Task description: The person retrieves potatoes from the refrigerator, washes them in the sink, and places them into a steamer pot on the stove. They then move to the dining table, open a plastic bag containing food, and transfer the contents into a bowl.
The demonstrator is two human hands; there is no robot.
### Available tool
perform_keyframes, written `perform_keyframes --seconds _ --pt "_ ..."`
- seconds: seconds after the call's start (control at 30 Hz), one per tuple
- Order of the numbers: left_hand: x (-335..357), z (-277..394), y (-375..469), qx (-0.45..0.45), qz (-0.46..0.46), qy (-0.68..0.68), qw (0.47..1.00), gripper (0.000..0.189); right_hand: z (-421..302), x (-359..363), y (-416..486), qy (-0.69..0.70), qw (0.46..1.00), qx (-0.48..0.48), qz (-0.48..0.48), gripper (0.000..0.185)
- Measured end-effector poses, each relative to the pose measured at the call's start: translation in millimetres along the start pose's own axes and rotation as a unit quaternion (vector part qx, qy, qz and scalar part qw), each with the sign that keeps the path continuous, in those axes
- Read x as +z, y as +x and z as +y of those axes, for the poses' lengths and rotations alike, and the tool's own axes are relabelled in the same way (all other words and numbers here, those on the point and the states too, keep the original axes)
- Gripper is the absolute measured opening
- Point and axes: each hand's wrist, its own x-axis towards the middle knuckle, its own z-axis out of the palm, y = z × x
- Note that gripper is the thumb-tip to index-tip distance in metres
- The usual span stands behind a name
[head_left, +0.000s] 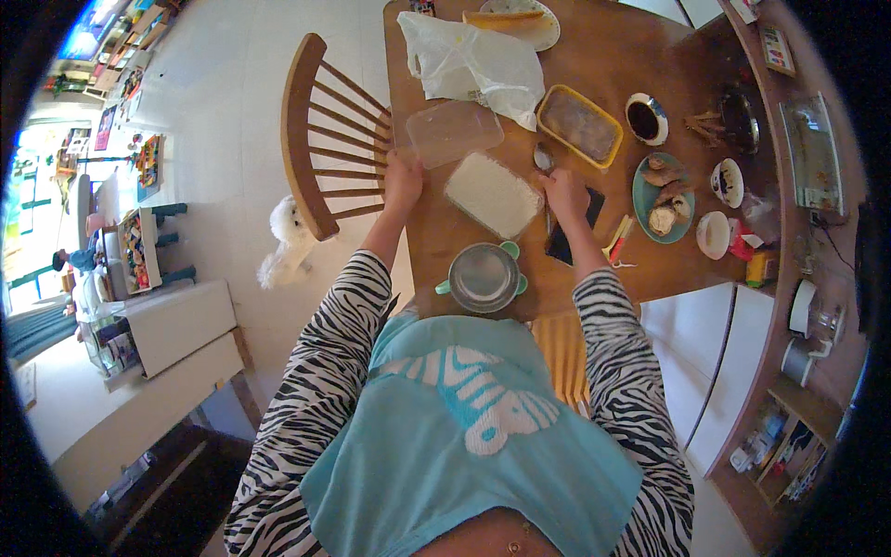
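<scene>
My right hand (566,193) holds a metal spoon (543,158) by its handle, bowl pointing away from me, beside a dark flat rectangular object (575,230). At the table's left edge is my left hand (403,177), near the chair's spindles; whether its fingers grip anything is unclear. Between the hands lies a rectangular clear container filled with a white substance (494,195). Beyond it, a translucent plastic lid (454,134) lies flat. Nearer me stands a round metal-lined bowl with green handles (484,277). A yellow-rimmed rectangular container (580,127) stands beyond the spoon.
A white plastic bag (480,66) and a plate (550,24) are at the far end. On the right are a green plate with food (663,198), several bowls and a yellow-handled tool (618,240). A wooden chair (303,132) and a white fluffy dog (287,240) are left of the table (598,278).
</scene>
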Motion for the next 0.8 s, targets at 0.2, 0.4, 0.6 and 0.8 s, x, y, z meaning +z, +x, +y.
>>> perform_keyframes --seconds 0.2,0.4,0.6,0.8 --pt "-7 7 -33 -0.017 -0.142 -0.091 0.986 0.037 4 -2 5 -0.034 0.999 0.037 -0.016 0.034" --pt "12 12 -37 0.077 -0.146 -0.091 0.982 0.045 10 3 -59 0.268 0.951 0.152 0.018 0.027" --pt "17 40 -31 0.09 -0.168 -0.059 0.98 0.048 -4 29 -75 0.634 0.725 0.255 -0.08 0.025" --pt "-5 70 -30 0.051 -0.063 0.0 0.997 0.05 -9 14 -49 0.556 0.817 0.15 -0.033 0.022"
